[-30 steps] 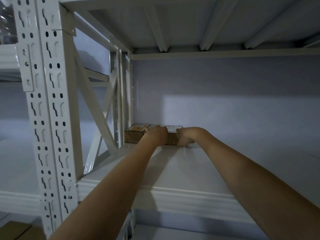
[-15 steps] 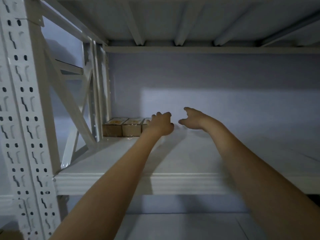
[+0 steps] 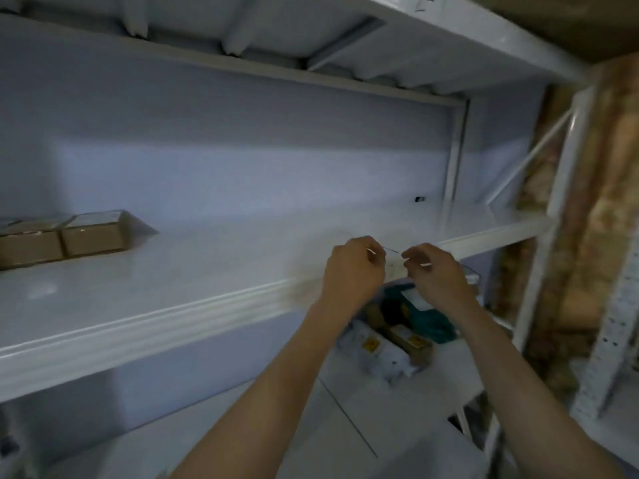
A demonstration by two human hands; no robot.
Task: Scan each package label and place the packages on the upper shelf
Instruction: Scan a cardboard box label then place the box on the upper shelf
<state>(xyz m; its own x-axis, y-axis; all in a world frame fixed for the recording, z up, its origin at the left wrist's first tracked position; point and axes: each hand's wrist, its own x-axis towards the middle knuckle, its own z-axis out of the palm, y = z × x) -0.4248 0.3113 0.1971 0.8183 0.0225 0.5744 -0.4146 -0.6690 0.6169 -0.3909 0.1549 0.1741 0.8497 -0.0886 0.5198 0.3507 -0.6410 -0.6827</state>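
The fingers (image 3: 375,252) of the left hand (image 3: 352,271) are curled inward, and so are those of the right hand (image 3: 437,274); the picture is smeared with motion, so whether they are clenched on nothing or pinching some small thing cannot be told. The two hands hang close together, knuckles nearly facing, in front of the front edge of the upper shelf (image 3: 193,319).

Far to the left on that shelf, against the back wall, sit two brown cardboard packages (image 3: 60,236) side by side and touching, each with a pale label on top. Its writing is too blurred to read.

Below the hands, on the lower shelf (image 3: 363,402), lies a cluster of further packages (image 3: 390,354): white ones bearing small yellow stickers, a brown one, and a teal item (image 3: 425,321) with a white label behind them. No print there is legible either.

The rack is white painted metal with a ridged front lip, a pale bluish wall (image 3: 242,160) behind it, and a white upright post (image 3: 560,188) with a diagonal brace at the right end. Beyond the post stands a mottled brown surface (image 3: 608,202).
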